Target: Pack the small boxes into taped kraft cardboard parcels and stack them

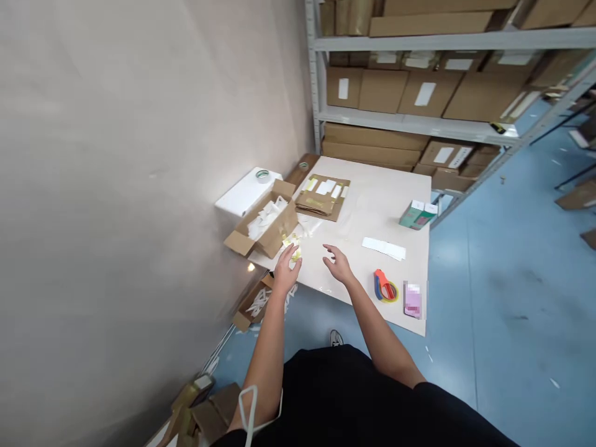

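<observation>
Both of my hands hover over the front of a white table [367, 186]. My left hand [287, 272] has its fingers apart and holds nothing; just beyond its fingertips lie small pieces with yellow marks [295, 246]. To the right, my right hand [338, 264] is also open, with bent fingers and thumb apart. An open cardboard box [279, 231] with white pieces inside stands left of my left hand. Flattened cardboard [321, 197] with white labels lies farther back. White paper strips [384, 248] and an orange-and-blue tape dispenser [384, 287] are right of my right hand.
A green box [418, 215] and a phone-like item [413, 300], partly blurred, sit near the table's right edge. A tape roll [262, 176] rests on a white box at left. Metal shelving [419, 123] with cartons stands behind. Below the table is another cardboard box [246, 310].
</observation>
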